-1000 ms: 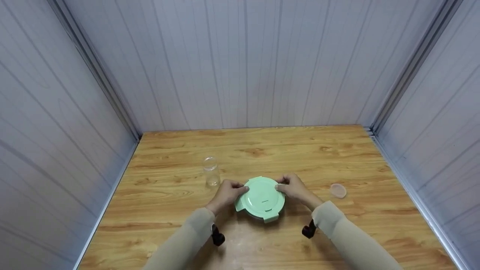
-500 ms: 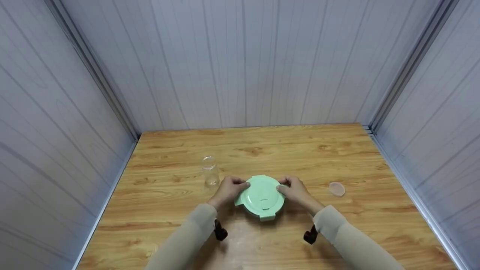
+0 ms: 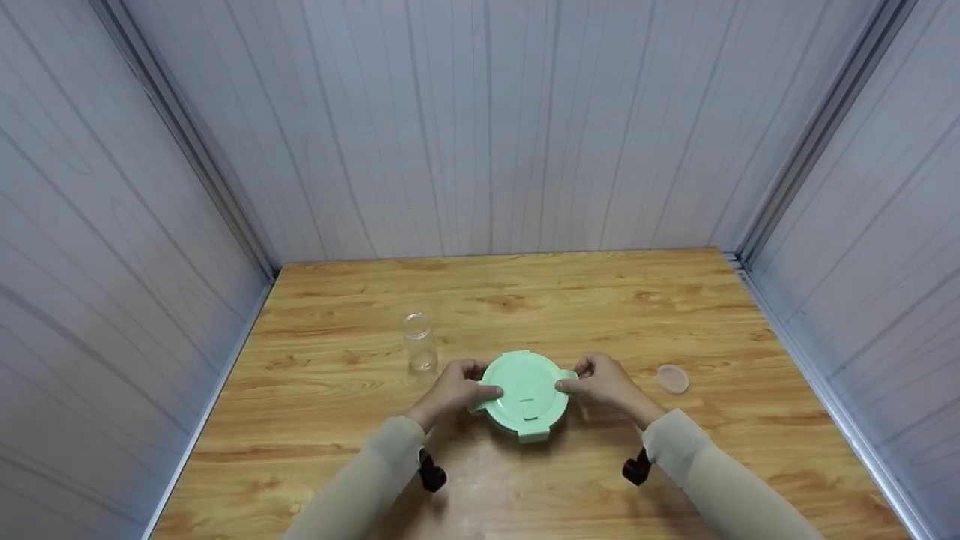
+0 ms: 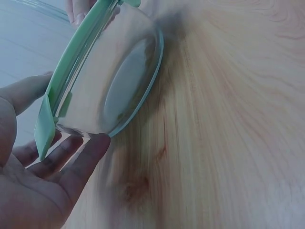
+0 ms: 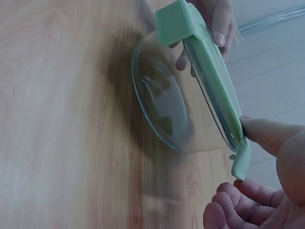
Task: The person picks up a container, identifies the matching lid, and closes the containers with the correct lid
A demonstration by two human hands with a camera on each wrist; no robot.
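Note:
A round clear glass food container point(image 4: 131, 78) sits on the wooden table, covered by a green lid point(image 3: 525, 386) with side clips. My left hand point(image 3: 452, 394) grips its left side; the thumb lies on the lid and the fingertips touch the glass wall. At the opposite side, my right hand point(image 3: 607, 386) has its thumb on the lid's edge and a fingertip at the end of a clip point(image 5: 241, 162), pinching there. That clip stands out from the glass, and so does the left clip point(image 4: 45, 126). The front clip point(image 3: 534, 435) points toward me.
A clear jar point(image 3: 420, 345) stands on the table point(image 3: 337, 435) behind my left hand. To the right of my right hand lies a small translucent disc point(image 3: 673, 379). Pale panel walls point(image 3: 487, 135) enclose the table at the back and both sides.
My left hand has shifted slightly down along the lid's edge. My right hand has moved a little to the right, and the right clip now shows sticking outward. The container has turned slightly.

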